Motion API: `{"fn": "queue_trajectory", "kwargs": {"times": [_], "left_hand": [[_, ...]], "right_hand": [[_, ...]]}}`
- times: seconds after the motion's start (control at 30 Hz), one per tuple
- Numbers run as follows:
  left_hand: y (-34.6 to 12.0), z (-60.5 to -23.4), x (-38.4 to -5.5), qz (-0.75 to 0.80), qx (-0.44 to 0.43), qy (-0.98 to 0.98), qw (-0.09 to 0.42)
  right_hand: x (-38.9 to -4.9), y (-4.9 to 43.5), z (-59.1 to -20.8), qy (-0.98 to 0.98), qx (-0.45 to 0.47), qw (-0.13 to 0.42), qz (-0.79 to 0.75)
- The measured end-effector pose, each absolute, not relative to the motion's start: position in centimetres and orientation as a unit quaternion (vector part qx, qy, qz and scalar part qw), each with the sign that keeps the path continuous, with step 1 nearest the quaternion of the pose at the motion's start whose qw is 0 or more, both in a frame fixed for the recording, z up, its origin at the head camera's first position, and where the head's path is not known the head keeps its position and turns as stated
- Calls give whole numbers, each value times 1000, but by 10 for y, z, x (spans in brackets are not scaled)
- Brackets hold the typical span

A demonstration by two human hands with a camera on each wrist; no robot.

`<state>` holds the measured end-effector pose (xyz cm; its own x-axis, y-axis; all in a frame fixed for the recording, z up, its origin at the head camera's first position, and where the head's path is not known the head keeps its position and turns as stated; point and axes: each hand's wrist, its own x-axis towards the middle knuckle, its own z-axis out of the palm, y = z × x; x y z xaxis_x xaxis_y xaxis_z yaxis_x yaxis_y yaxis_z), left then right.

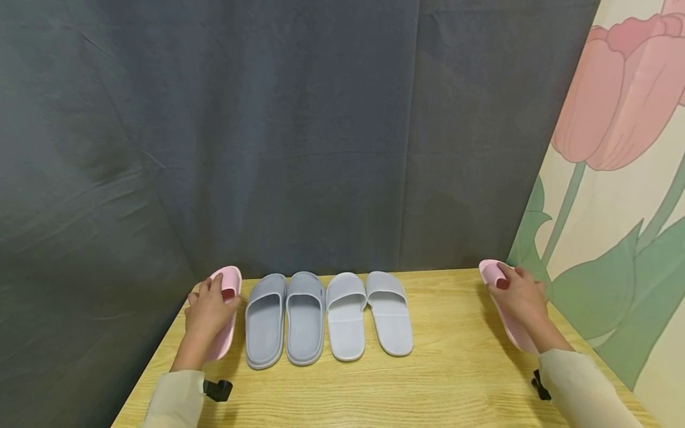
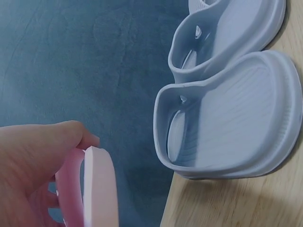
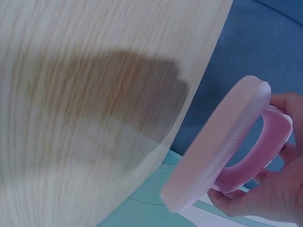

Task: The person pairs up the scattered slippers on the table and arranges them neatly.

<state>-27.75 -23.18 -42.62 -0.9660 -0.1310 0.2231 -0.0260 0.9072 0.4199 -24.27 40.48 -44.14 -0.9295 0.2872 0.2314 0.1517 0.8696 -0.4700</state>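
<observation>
Within the curled fingers of the left hand [image 1: 209, 309], a pink slipper [image 1: 232, 276] is gripped by its strap side, tilted up on edge, with its sole turned inward and its toe pointing away from the person. Well apart, the fingers of the right hand [image 1: 519, 294] curl round the strap of a matching pink slipper [image 1: 515, 328], which is also tilted, sole inward; its shadow falls on the table just inward of those fingers.

Between the two sets of fingers, four more slippers stand in a row, flat on their soles, toes away from the person. Nearest the left fingers is a blue-grey slipper [image 1: 264, 333], with a second blue-grey slipper [image 1: 305, 330] beside it. Farther from those fingers come a pale grey slipper [image 1: 346, 336] and, last and closest to the right fingers, another pale grey slipper [image 1: 393, 333], turned slightly askew.

Below the fingers of both hands spreads a wooden table [image 1: 444, 374]. Beyond the fingertips hangs a dark curtain [image 1: 321, 137], and to the right of the right fingers is a wall painted with a pink tulip [image 1: 605, 101].
</observation>
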Motion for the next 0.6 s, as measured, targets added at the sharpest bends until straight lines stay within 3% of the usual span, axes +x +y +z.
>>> {"fn": "queue_trajectory", "kwargs": {"times": [0.6], "left_hand": [[-205,-419,-273,-216,26,-967,133]], "right_hand": [[-242,391,-438,-953,-101,163,234]]}}
